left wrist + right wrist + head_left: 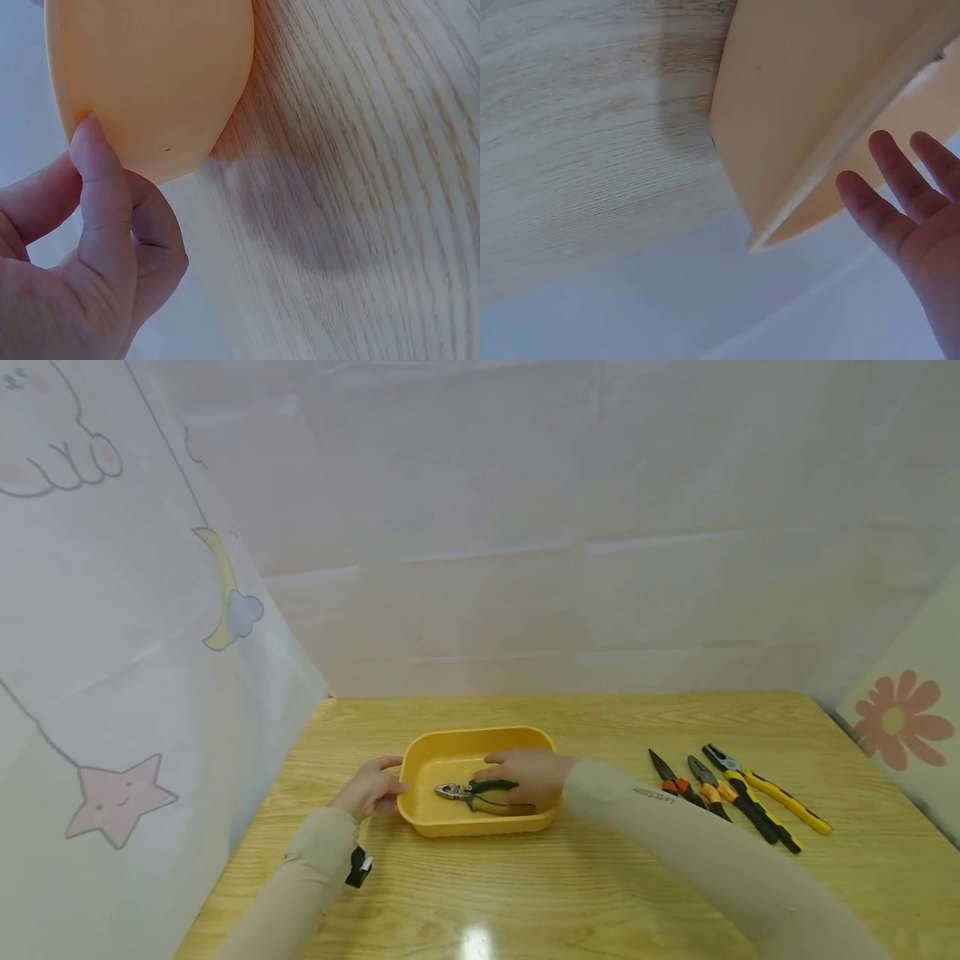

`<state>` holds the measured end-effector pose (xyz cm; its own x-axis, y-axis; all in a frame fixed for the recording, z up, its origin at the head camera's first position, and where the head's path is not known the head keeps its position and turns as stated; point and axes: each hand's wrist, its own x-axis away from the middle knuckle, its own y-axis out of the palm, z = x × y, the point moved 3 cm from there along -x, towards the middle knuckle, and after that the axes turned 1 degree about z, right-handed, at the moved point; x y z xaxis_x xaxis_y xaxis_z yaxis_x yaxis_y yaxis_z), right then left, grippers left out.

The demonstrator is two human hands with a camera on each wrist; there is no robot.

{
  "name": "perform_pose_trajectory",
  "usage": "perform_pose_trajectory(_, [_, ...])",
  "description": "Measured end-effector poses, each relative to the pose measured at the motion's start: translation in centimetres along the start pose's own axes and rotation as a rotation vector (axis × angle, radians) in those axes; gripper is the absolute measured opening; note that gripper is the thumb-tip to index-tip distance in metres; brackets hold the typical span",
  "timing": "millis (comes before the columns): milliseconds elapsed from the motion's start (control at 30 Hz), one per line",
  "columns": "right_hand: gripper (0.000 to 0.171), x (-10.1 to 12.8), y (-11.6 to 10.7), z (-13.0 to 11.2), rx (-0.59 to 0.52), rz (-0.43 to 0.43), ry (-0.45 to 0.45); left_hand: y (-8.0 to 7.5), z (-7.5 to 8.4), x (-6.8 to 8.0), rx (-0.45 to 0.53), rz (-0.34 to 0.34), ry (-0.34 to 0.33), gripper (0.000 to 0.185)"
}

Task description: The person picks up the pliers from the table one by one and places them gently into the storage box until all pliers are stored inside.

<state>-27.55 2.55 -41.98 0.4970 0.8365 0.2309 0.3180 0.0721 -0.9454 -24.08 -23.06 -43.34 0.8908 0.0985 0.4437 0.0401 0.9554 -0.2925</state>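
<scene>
Pale printed sheets wall in your wooden table point(600, 877) on three sides, and from the head view your yellow tray point(450, 747) sits near the middle of it, so take the tray as your landmark. Your left hand point(369, 789) rests against the tray's left rim, fingers loosely curved on the edge, which looks like a way to steady it against sliding. Your right hand point(525, 777) reaches over the tray's right side and lies flat above the green-handled pliers point(480, 795) inside the tray; the fingers look relaxed and spread, touching or just over the handles, not curled round them. The pliers lie on the tray floor with the metal nose pointing left. Well to the right of the tray, three more pliers point(738, 793) lie side by side on the table, noses pointing away from you, laid out within easy reach of that right arm. From the left wrist view, your thumb point(101, 202) presses the tray's outer wall point(150, 82) near the rim while the other fingers tuck behind, a light pinch on the edge with the table grain to the right. From the right wrist view, your fingers point(900, 202) are straight and apart beside the tray's rim point(840, 157), holding nothing; the pliers are hidden there.
</scene>
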Motion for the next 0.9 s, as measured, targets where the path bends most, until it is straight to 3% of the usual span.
perform_pose_trajectory(400, [0.046, 3.6, -0.3, 0.6, 0.042, 0.193, -0.030, 0.1, -0.1, -0.1, -0.008, -0.003, 0.017, 0.058])
perform_pose_trajectory(700, [0.044, 5.2, -0.3, 0.4, 0.147, 0.298, -0.071, 0.0, -0.1, -0.3, -0.010, 0.007, 0.013, 0.057])
perform_pose_trajectory(900, [0.044, 6.1, -0.3, 0.4, 0.158, 0.339, -0.077, 0.0, -0.1, -0.1, 0.002, 0.000, 0.011, 0.057])
